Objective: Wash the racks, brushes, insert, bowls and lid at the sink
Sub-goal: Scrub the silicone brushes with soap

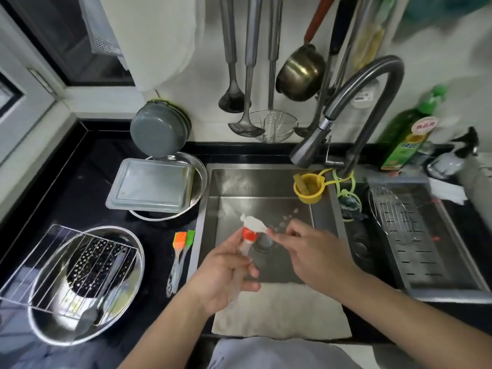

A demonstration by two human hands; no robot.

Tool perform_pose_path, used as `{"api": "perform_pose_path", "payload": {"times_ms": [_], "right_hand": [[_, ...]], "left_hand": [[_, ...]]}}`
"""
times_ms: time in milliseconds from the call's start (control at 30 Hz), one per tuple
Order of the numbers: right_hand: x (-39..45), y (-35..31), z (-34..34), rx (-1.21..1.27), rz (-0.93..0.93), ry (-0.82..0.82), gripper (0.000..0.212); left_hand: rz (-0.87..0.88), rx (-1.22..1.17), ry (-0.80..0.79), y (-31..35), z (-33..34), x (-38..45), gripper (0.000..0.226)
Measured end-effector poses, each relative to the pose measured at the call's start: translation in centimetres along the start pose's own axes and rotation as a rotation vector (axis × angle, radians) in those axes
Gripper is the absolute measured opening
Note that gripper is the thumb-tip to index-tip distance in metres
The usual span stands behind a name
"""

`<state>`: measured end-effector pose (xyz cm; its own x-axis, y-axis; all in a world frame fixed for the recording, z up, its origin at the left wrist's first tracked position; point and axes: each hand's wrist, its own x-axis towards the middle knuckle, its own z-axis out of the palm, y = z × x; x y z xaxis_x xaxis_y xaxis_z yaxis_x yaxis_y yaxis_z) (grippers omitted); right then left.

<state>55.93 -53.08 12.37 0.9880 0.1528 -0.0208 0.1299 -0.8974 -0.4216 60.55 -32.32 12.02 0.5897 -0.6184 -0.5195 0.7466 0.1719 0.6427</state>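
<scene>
We're over the stainless steel sink [316, 230] and it's the brush step in hand. The left hand [226, 270] is curled round the clear handle of a silicone basting brush with a red collar and pale bristles [251, 231], holding it above the basin near the drain [263, 242]. The right hand [314, 251] reaches in from the other side, fingertips [277, 237] pinching or rubbing the bristle tips, the other fingers loosely bent. Looks like the bristles are being worked clean by hand.

The brush's long axis runs from lower left, down in the left palm, up and away towards the back of the sink. The bristle head then bends to the right where the right hand draws it.

No water shows at the dark grey gooseneck tap [319, 139], whose spout points down and left into the basin. So the next move, I'd judge, calls for a rinse: bring the bristle head under that spout, or get the water running, without loosening the left-hand grip.

Waiting on the black bench [87, 166] to the left: two more brushes, orange-headed and green-headed [181, 251], lying side by side just beside the sink edge, heads pointing away. A wire rack [66, 265] sits across a steel bowl [106, 326], with the rectangular grey lid [149, 186] on another bowl behind.
</scene>
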Motion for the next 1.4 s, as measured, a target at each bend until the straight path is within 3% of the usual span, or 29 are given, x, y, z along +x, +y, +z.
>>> {"api": "perform_pose_path", "payload": {"times_ms": [133, 267, 400, 533, 700, 867, 1000, 1133, 1267, 1400], "right_hand": [[1.1, 1.4, -1.2, 0.022, 0.073, 0.118, 0.058], [-0.1, -0.5, -0.1, 0.06, -0.057, -0.02, 0.057], [1.7, 1.7, -0.5, 0.009, 0.082, 0.104, 0.058], [-0.2, -0.7, 0.0, 0.104, -0.045, -0.034, 0.057], [2.4, 1.5, -0.5, 0.009, 0.083, 0.134, 0.055], [-0.1, -0.8, 0.4, 0.089, -0.047, 0.006, 0.055], [1.7, 1.1, 0.1, 0.036, 0.09, 0.142, 0.054], [-0.2, -1.0, 0.3, 0.109, -0.042, -0.005, 0.053], [1.0, 0.7, 0.3, 0.039, 0.044, 0.095, 0.052], [-0.8, -0.4, 0.4, 0.085, -0.103, -0.069, 0.058]], "left_hand": [[-0.003, -0.002, 0.005, -0.1, -0.3, 0.5, 0.067], [0.0, -0.063, -0.004, 0.2, -0.7, 0.8, 0.064], [-0.002, -0.056, -0.01, 0.2, -1.1, 1.0, 0.065], [-0.006, -0.095, 0.008, 0.2, -1.2, 1.3, 0.059], [0.005, -0.014, -0.044, 0.3, -1.1, 1.0, 0.063], [0.004, -0.096, -0.012, 0.3, -1.4, 1.3, 0.061], [-0.018, -0.083, -0.006, 0.0, -1.2, 1.2, 0.059], [-0.015, -0.15, 0.008, 0.1, -1.2, 1.3, 0.053], [-0.011, -0.145, -0.022, 0.2, -0.6, 1.3, 0.052], [-0.006, -0.121, -0.005, 0.2, -0.5, 1.1, 0.044]]}}
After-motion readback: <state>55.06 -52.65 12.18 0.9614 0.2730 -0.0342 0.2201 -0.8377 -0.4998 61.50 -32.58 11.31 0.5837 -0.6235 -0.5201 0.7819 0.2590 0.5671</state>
